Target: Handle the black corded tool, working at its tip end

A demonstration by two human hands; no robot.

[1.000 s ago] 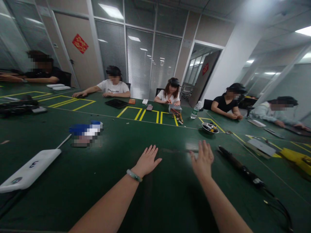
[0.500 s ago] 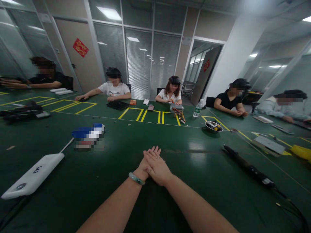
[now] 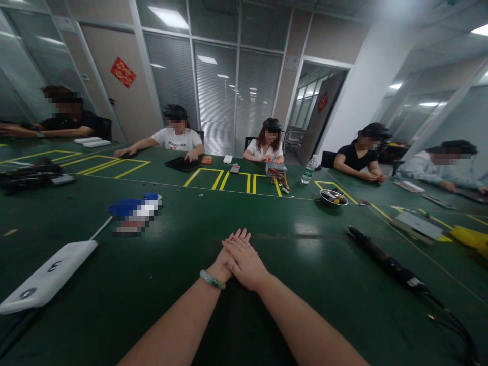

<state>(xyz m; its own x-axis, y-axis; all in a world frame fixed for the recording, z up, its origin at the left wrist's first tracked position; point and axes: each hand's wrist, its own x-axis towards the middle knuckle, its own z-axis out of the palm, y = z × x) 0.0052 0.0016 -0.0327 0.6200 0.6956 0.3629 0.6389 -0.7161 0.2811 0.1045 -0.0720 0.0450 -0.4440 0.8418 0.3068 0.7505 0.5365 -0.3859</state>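
Not much going on with the hands right now: the right hand point(image 3: 244, 262) lies flat across the back of the left hand point(image 3: 222, 268), fingers relaxed and together. Both are empty and just resting on the green desk point(image 3: 312, 315), which looks like a parked, waiting sort of pose rather than a grip on anything. There's a pale green bangle point(image 3: 212, 279) on the left wrist.

Closest stuff sits off to either side, probably so it's out of the way of the arms: a white plastic slab point(image 3: 48, 272) on the left with a pixelated blue-and-white bundle point(image 3: 136, 213) past it, and a black corded tool point(image 3: 387, 267) on the right, maybe a soldering iron, can't really tell. Further up, a steel bowl point(image 3: 333, 197) sits near a water bottle point(image 3: 309, 170). A co-worker in a white top point(image 3: 270, 150) sits across the desk, and the yellow tape outlines point(image 3: 219, 179) probably mark out spots for gear.
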